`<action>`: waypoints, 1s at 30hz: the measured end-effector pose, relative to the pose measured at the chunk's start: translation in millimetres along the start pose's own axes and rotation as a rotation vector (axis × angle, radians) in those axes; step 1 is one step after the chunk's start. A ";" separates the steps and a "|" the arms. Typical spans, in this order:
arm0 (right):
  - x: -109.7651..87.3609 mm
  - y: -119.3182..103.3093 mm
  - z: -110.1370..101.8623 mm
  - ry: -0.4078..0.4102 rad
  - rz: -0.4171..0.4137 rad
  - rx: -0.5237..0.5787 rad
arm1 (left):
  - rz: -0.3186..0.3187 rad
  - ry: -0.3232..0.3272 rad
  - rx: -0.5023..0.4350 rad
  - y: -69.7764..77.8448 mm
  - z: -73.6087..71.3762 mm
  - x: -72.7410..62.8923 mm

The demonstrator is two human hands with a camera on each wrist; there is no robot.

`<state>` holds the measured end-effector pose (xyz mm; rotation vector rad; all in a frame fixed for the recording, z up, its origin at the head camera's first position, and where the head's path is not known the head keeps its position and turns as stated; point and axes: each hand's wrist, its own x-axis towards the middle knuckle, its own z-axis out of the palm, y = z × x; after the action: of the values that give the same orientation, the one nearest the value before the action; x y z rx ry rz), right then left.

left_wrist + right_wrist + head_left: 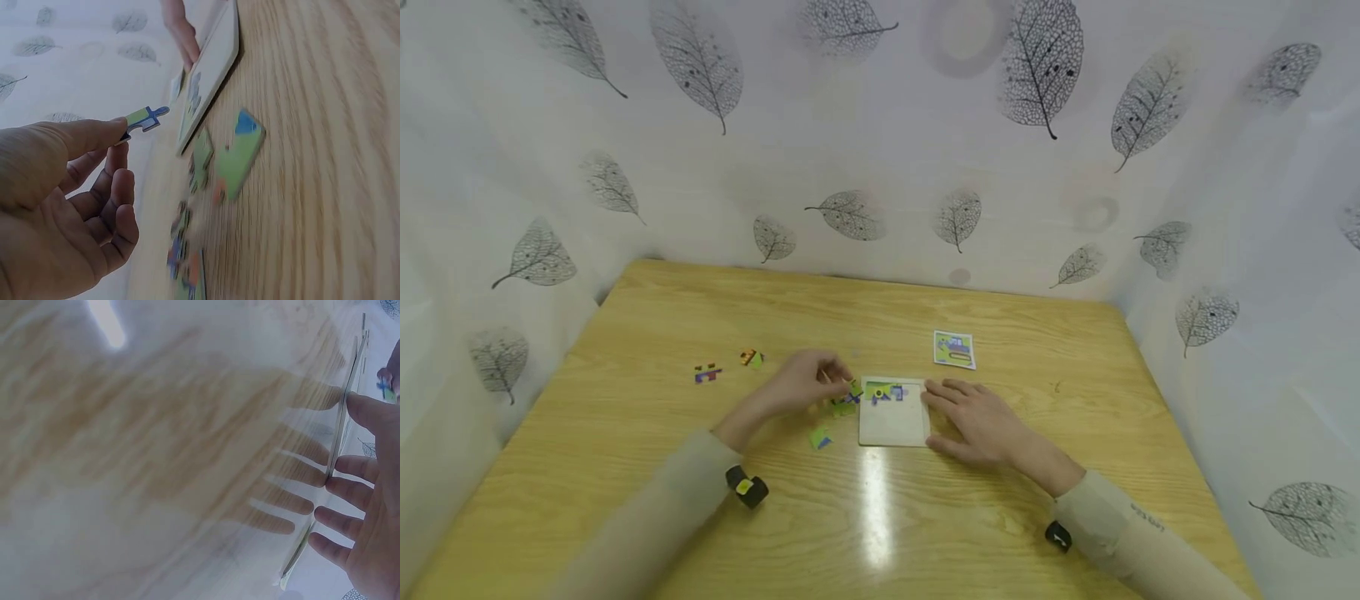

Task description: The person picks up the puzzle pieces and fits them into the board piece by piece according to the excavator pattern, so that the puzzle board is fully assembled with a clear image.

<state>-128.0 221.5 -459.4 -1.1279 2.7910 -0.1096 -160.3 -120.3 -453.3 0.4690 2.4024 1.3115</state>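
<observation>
A jigsaw puzzle piece [142, 120], green with blue edging, is pinched between the thumb and index finger of my left hand [69, 206]. In the head view my left hand [805, 382] hovers just left of the white puzzle tray [895, 429]. Joined pieces [886, 392] lie along the tray's upper left. My right hand [977, 421] rests with fairly straight fingers against the tray's right edge; in the right wrist view its thumb and fingertips [340, 547] touch that edge. Loose green pieces [240, 153] lie beside the tray, partly under my left hand.
Behind the tray lies a small picture card [954, 349] showing a vehicle. More loose pieces [707, 374] and an orange-and-green one [751, 358] are farther left on the wooden table [790, 533]. A leaf-patterned curtain [880, 150] surrounds the table's back and sides.
</observation>
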 end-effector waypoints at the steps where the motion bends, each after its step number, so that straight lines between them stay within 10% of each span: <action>1: 0.0 -0.1 0.1 0.000 0.002 0.000 | 0.001 -0.015 -0.009 2.9 3.4 5.0; 14: -0.6 -0.3 1.4 0.016 0.001 0.002 | 0.052 -0.106 0.087 23.9 39.7 53.8; 30: -0.7 1.1 2.2 0.011 0.003 -0.006 | 0.034 -0.124 0.176 32.8 57.6 77.0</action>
<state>-128.0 222.7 -461.6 -1.1286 2.8041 -0.1073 -197.6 -26.7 -466.2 0.6236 2.4249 1.0563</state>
